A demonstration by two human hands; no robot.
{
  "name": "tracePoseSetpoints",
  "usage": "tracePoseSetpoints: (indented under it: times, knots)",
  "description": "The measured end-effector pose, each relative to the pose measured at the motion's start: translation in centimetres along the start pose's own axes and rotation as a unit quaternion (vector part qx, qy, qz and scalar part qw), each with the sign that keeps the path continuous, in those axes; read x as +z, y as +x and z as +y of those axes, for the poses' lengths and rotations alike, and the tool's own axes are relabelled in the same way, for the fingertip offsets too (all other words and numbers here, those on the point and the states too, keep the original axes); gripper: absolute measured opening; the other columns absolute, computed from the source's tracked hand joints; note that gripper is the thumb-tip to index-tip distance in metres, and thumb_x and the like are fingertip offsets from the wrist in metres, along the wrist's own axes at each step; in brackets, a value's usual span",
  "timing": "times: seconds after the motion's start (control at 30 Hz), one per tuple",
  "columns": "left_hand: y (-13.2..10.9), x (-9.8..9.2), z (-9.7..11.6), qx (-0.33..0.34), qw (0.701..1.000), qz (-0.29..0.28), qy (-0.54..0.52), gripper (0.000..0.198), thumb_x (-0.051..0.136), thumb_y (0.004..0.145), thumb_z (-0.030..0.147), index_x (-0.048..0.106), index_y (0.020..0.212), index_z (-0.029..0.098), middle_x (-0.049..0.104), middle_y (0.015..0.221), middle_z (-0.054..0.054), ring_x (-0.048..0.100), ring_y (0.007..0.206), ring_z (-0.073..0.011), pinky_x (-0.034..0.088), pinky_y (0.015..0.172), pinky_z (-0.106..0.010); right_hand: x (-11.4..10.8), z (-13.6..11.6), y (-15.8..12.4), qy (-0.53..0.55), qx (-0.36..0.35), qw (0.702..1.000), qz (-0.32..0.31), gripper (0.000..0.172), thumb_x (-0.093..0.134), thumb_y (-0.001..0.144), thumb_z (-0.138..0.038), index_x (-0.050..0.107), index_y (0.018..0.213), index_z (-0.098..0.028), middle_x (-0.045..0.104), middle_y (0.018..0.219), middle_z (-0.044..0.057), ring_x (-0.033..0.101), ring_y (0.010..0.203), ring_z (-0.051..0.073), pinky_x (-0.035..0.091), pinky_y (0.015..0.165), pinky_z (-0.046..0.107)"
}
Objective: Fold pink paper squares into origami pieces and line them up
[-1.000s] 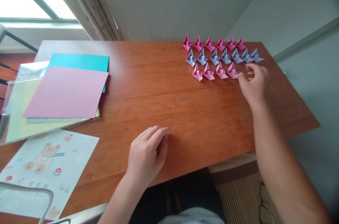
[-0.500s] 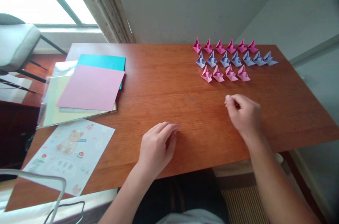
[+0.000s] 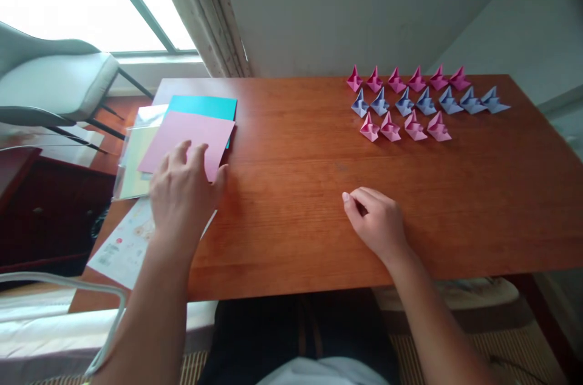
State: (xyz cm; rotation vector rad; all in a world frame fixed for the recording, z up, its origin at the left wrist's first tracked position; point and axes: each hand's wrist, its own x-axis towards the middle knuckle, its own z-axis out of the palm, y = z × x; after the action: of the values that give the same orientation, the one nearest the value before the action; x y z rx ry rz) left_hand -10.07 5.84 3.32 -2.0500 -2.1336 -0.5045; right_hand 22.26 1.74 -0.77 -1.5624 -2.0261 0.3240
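Observation:
My left hand (image 3: 186, 184) hovers over the near edge of a pink sheet of paper (image 3: 186, 133), its fingers spread and nothing in them. The pink sheet lies partly over a teal sheet (image 3: 207, 105), both on a clear packet of pale yellow paper (image 3: 136, 160). Under my left wrist, a white sheet printed with a bear (image 3: 122, 245) is partly hidden. My right hand (image 3: 376, 215) rests on the wooden table (image 3: 282, 215) with its fingers curled closed, and nothing shows in them. Several folded paper pieces stand in three rows beyond it: magenta (image 3: 395, 80), lilac (image 3: 404, 103) and pink (image 3: 414, 126).
A white chair (image 3: 59, 81) stands beyond the table's left end, near the window. A curtain (image 3: 203, 14) hangs at the wall behind. At the lower left, a pale curved tube (image 3: 121, 294) crosses close to my left forearm.
My left hand has moved left and forward to the stack of paper, and its fingers have opened. My right hand has come left and nearer, still closed. The view has shifted left.

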Motion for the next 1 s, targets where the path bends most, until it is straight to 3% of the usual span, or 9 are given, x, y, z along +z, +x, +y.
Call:
tracePoseSetpoints:
  times: [0.07,0.13,0.23,0.33,0.43,0.57,0.87,1.0]
  knots:
    - [0.8,0.9,-1.2,0.011,1.0,-0.017,0.001,0.057,0.07,0.088,0.041,0.056,0.138,0.019,0.046,0.155,-0.027,0.041,0.141,-0.0555,0.04,0.103,-0.077,0.1,0.0,0.0,-0.008,0.0,1.0,0.002,0.037,0.049,0.1,-0.028,0.039,0.065,-0.025,0.053,0.062,0.0,0.05,0.061,0.018,0.032,0.062,0.033]
    - [1.4,1.6,-1.7,0.017,1.0,-0.025,-0.007,0.061,0.071,0.087,0.044,0.054,0.14,0.019,0.04,0.159,-0.027,0.036,0.145,-0.0556,0.034,0.107,-0.081,0.2,-0.1,0.0,-0.008,0.001,1.0,-0.001,0.037,0.049,0.1,-0.029,0.039,0.065,-0.024,0.052,0.062,0.0,0.05,0.061,0.018,0.032,0.062,0.033]
    - [2.6,2.0,-1.0,-0.003,0.999,-0.035,0.009,0.067,0.072,0.085,0.046,0.051,0.144,0.022,0.037,0.162,-0.024,0.032,0.147,-0.0549,0.03,0.11,-0.08,0.2,-0.1,0.0,-0.007,-0.001,1.0,-0.004,0.037,0.049,0.1,-0.028,0.039,0.065,-0.024,0.052,0.063,-0.001,0.049,0.062,0.017,0.032,0.063,0.032]
    - [4.3,1.6,0.7,-0.01,0.991,-0.108,0.078,0.063,0.058,0.092,0.034,0.045,0.15,0.015,0.033,0.163,-0.026,0.031,0.149,-0.0519,0.033,0.112,-0.073,0.2,0.0,0.0,-0.011,-0.005,1.0,0.002,0.038,0.049,0.101,-0.028,0.039,0.065,-0.023,0.051,0.063,-0.001,0.049,0.062,0.016,0.031,0.063,0.032]
    - [5.7,1.4,2.0,0.007,0.983,-0.138,0.12,0.056,0.052,0.09,0.024,0.05,0.146,0.017,0.042,0.158,-0.022,0.041,0.144,-0.0448,0.043,0.109,-0.059,0.2,0.0,-0.1,-0.009,-0.007,1.0,0.006,0.038,0.05,0.101,-0.027,0.039,0.065,-0.023,0.05,0.062,-0.002,0.047,0.061,0.015,0.03,0.063,0.032]
    - [6.3,1.4,2.0,0.029,0.978,-0.159,0.133,0.046,0.042,0.094,0.023,0.06,0.136,0.02,0.063,0.136,-0.019,0.06,0.124,-0.0391,0.052,0.091,-0.05,0.3,0.0,-0.1,0.002,-0.01,1.0,0.007,0.038,0.05,0.101,-0.027,0.039,0.065,-0.023,0.049,0.063,-0.002,0.047,0.061,0.015,0.03,0.064,0.031]
    - [4.9,-0.3,1.0,-0.02,0.974,-0.139,0.176,0.036,0.036,0.1,0.025,0.07,0.109,0.02,0.075,0.104,-0.017,0.072,0.088,-0.0348,0.049,0.071,-0.041,0.2,0.0,-0.1,0.007,-0.006,1.0,0.004,0.038,0.05,0.101,-0.028,0.039,0.065,-0.023,0.048,0.062,-0.002,0.046,0.061,0.014,0.03,0.064,0.031]
    - [3.2,-1.4,0.3,-0.025,0.976,-0.106,0.19,0.04,0.033,0.103,0.028,0.071,0.114,0.024,0.076,0.098,-0.014,0.07,0.077,-0.0308,0.044,0.064,-0.037,0.2,-0.1,-0.1,0.011,-0.004,1.0,0.001,0.038,0.05,0.101,-0.028,0.039,0.065,-0.022,0.048,0.062,-0.002,0.046,0.061,0.014,0.03,0.064,0.031]
